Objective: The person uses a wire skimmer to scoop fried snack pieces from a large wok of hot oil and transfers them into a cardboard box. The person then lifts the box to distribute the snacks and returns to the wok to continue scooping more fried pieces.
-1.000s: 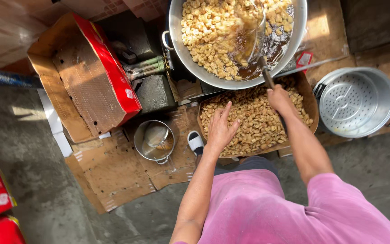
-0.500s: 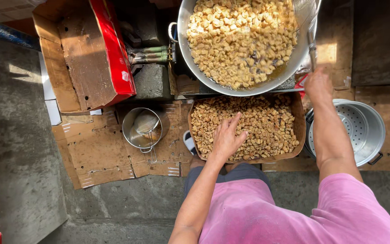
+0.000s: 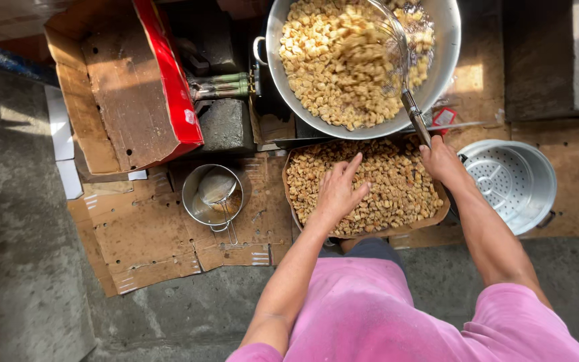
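My left hand (image 3: 338, 191) rests with fingers spread on a heap of browned fried pieces in a paper-lined tray (image 3: 436, 216) in front of me. My right hand (image 3: 442, 161) grips the handle of a wire skimmer (image 3: 391, 47). The skimmer's basket is down among pale pieces and oil inside a big metal wok (image 3: 452, 40) just beyond the tray. The basket end is blurred.
A perforated metal strainer pot (image 3: 512, 182) stands right of the tray. Left of it, a small metal pot (image 3: 209, 196) with a ladle sits on flattened cardboard (image 3: 142, 241). A red and brown open carton (image 3: 125, 87) leans at the far left, beside a dark burner (image 3: 222, 121).
My right hand has swung back left from near the strainer pot, and the skimmer is in the wok again. My left hand stays on the browned pieces.
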